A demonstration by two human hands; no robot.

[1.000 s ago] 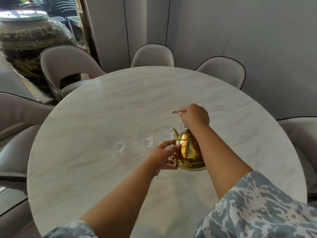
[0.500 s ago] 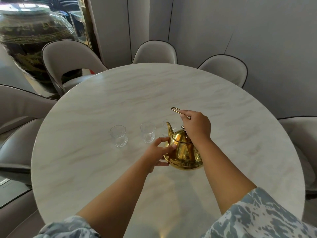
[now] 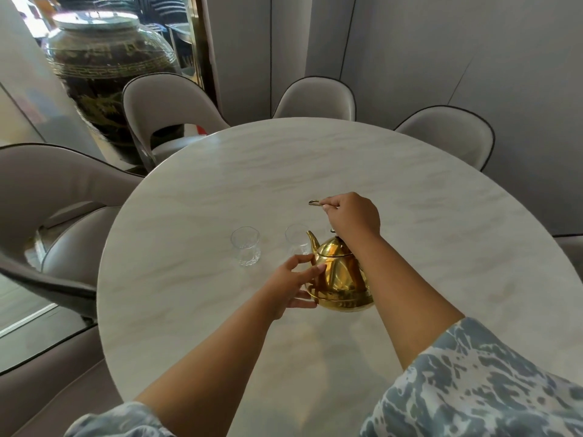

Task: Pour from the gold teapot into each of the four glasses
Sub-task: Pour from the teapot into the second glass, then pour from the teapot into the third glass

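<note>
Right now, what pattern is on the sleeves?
Blue-grey and white mottled splotches on the sleeves, clearest in the head view.

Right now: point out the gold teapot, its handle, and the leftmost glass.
gold teapot [image 3: 339, 275], head view, on its shiny belly.
handle [image 3: 314, 202], head view, on the free end past the fingers.
leftmost glass [image 3: 246, 249], head view, on its clear wall.

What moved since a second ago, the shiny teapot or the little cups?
The gold teapot moved left along the row: its spout now fronts the second glass, hiding the two glasses to the right. The right hand still grips the handle, and the left hand still steadies the pot's side. The leftmost glass stayed put on the table.
</note>
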